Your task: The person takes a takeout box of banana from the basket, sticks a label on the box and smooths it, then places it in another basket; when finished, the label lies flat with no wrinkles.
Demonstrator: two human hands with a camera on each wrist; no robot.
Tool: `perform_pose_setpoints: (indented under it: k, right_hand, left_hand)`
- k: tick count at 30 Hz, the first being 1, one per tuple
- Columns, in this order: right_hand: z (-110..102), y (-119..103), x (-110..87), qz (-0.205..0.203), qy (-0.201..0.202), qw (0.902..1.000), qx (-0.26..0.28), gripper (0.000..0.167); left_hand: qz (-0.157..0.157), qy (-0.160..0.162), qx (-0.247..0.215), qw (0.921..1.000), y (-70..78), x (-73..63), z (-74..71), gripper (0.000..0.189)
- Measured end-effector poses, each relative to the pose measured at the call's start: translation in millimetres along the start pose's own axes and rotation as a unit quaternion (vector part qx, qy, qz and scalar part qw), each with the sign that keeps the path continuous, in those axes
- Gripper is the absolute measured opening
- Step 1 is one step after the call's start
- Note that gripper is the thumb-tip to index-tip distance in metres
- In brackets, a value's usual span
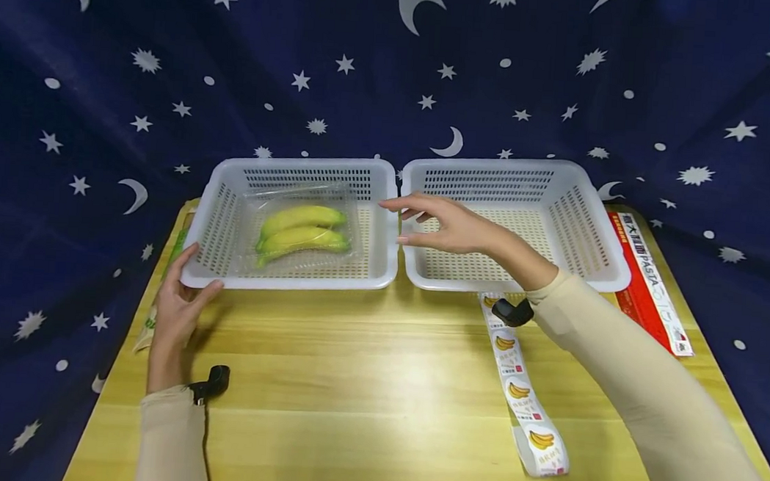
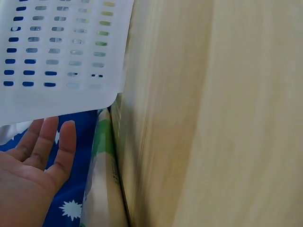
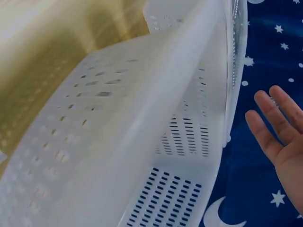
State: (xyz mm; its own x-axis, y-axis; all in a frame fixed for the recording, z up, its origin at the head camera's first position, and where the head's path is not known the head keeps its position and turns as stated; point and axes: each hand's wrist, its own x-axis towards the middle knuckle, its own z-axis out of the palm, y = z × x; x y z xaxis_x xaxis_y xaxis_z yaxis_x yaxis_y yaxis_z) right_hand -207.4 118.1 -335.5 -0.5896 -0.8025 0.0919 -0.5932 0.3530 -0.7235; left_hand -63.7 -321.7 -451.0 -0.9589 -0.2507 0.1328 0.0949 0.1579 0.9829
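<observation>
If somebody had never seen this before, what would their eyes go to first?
Probably the two yellow-green bananas, inside a clear plastic container in the left white basket. Next might come the strip of banana stickers on the table, then the dark blue cloth with moons and stars behind the baskets.

The right hand (image 3: 289, 153) is beside a slotted white basket (image 3: 130, 127).

left basket (image 1: 289, 285) holds 2 bananas (image 1: 304, 240), seemingly in packaging (image 1: 252, 214).
</observation>
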Motion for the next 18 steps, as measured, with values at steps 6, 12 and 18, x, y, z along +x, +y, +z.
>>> perform_pose_setpoints:
  k: [6,12,18]
  right_hand:
    - [0.0,10.3,33.0,0.017,-0.024,0.9978,0.060,0.074]
    - [2.8,17.8,59.1,0.032,-0.032,0.9958,0.079,0.076]
    - [4.9,23.8,94.7,0.051,-0.061,0.9939,0.076,0.077]
  left_hand:
    - [0.006,0.003,-0.030,0.9995,-2.0,2.0,-2.5,0.083]
    - [0.021,-0.010,-0.057,0.9981,-8.7,8.1,-2.6,0.082]
    - [0.012,-0.018,-0.065,0.9977,-14.1,8.7,-6.2,0.081]
